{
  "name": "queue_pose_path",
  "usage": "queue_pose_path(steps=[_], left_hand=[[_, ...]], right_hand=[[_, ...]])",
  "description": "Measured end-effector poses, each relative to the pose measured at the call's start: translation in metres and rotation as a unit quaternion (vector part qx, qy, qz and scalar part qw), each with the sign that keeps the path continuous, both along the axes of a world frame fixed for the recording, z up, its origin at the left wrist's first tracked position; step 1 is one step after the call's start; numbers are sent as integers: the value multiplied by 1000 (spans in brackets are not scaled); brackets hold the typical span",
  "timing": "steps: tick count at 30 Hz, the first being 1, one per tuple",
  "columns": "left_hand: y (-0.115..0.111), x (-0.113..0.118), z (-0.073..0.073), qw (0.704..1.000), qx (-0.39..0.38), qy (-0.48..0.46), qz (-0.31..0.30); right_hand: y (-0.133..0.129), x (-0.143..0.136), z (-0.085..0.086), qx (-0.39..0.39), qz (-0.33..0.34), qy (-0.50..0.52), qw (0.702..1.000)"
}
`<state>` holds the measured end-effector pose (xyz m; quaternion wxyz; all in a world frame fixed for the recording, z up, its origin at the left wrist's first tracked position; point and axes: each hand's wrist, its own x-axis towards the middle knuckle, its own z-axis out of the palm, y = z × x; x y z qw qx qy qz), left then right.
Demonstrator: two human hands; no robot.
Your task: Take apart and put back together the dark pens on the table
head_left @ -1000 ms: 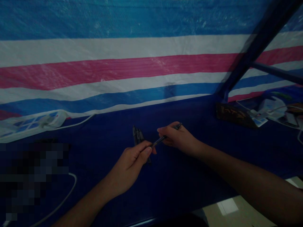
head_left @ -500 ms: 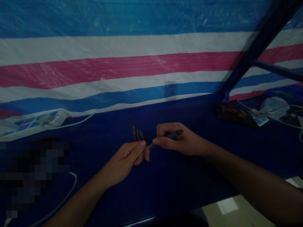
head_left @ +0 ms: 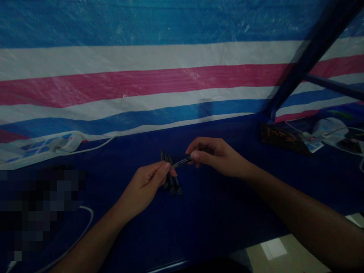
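A slim dark pen (head_left: pixel 182 162) with a clear-looking barrel is held slantwise between my two hands, above the blue table. Thumb and fingers of my left hand (head_left: pixel 149 184) pinch its lower-left end. At the upper-right end my right hand (head_left: pixel 220 156) grips it, thumb against curled fingers. Something dark shows inside the right hand's curl, too dim to make out. Several black pens (head_left: pixel 173 185) lie side by side on the table just beneath and beyond my left fingers, partly covered by them.
A white power strip (head_left: pixel 65 142) with a cable lies at the back left. To the right stand a dark patterned box (head_left: pixel 284 138) and white cables (head_left: pixel 327 131). Behind the table (head_left: pixel 199 227) hangs a striped sheet (head_left: pixel 170 81), with a dark slanted post (head_left: pixel 301 64) at right.
Both hands have moved slightly up, the left one also leftward. My right hand has turned, so the pen's dark clip end no longer sticks out behind it. More of the lying pens shows.
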<state>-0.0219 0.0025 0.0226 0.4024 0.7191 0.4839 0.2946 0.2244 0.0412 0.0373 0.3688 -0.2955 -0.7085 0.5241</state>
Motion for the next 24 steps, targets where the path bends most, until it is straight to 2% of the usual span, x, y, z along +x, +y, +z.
queue_pose_path(steps=[2,5,7,11,14,17,20,22,24], left_hand=[[-1,0,0,999,35,32,12],[1,-2,-1,993,87,79,15],[4,-3,-3,985,132,106,0],[8,-5,-8,958,240,150,-48],[9,-5,-10,937,291,183,-64],[8,-5,-11,925,321,198,-48],[8,-6,-10,922,332,200,-9],[7,-6,-10,921,333,199,6],[7,-5,-11,924,327,198,6]], right_hand=[[2,0,-1,-12,-20,-22,999],[6,3,-3,27,-40,-38,998],[7,4,-7,46,-44,-27,998],[7,1,-12,-4,-44,0,999],[6,-1,-13,8,-77,-30,997],[7,-1,-11,67,-122,-126,982],[8,1,-11,45,-95,-191,976],[8,2,-10,21,-73,-197,977],[8,2,-9,19,-79,-163,983]])
